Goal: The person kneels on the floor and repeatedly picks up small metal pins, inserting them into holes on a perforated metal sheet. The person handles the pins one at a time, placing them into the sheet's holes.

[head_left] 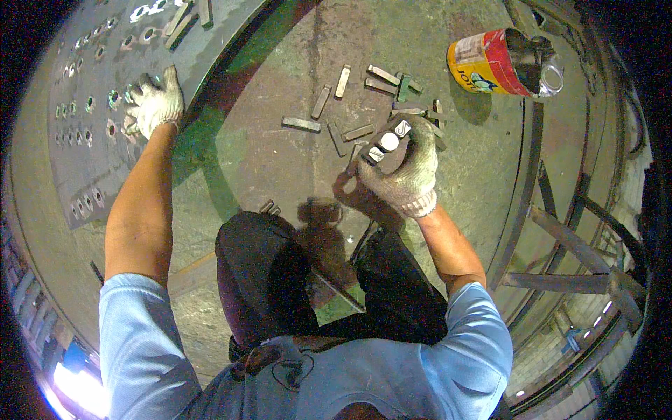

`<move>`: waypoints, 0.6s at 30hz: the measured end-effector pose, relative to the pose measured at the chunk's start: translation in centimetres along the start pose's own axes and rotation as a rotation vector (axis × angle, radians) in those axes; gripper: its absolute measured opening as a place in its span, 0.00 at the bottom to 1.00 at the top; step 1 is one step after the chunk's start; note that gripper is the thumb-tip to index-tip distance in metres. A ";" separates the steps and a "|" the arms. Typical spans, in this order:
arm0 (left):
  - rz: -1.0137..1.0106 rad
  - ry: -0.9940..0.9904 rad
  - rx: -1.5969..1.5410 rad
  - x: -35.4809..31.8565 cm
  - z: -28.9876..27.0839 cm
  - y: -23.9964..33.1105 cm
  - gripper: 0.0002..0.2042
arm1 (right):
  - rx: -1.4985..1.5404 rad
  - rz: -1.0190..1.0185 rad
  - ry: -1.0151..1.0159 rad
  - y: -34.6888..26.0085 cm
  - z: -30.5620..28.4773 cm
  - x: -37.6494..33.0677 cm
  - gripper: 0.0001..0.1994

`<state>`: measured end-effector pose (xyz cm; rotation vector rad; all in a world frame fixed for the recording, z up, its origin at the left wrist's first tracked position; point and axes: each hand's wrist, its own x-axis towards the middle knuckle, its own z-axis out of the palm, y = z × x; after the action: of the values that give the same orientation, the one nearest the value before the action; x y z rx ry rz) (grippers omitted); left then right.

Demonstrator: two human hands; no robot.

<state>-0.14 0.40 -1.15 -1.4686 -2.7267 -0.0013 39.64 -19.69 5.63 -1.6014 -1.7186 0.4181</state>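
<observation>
My left hand [155,105], in a whitish knitted glove, lies flat with fingers spread on a dark metal plate [84,150] punched with rows of holes. My right hand [406,168], gloved the same way and closed, is raised over the floor. Its curled fingers hold a short dark piece [389,142] showing a white round face between two bright squarish ends; its exact kind I cannot make out. Left of and beyond that hand, several short metal bars [301,124] lie scattered, some of them piled partly behind it.
A cut-open red and yellow can [493,63] lies at the far right. More metal bars [183,29] rest on the plate's far end. A steel frame [560,282] runs along the right side. Small metal pieces [269,207] are by my left knee.
</observation>
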 end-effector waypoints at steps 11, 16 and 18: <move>0.014 0.000 -0.007 0.0 0.0 -0.1 0.42 | -0.020 -0.020 0.000 -0.1 -0.1 0.2 0.36; 0.017 0.009 -0.042 0.1 0.4 -0.3 0.42 | -0.062 -0.080 0.004 -0.2 -0.1 0.6 0.38; 0.021 0.030 -0.065 0.3 0.8 -0.7 0.41 | 0.029 -0.003 -0.014 -0.7 0.0 0.6 0.38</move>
<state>-0.94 0.26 -1.96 -1.5000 -2.7119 -0.1116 39.16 -19.24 6.28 -1.5790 -1.7174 0.4511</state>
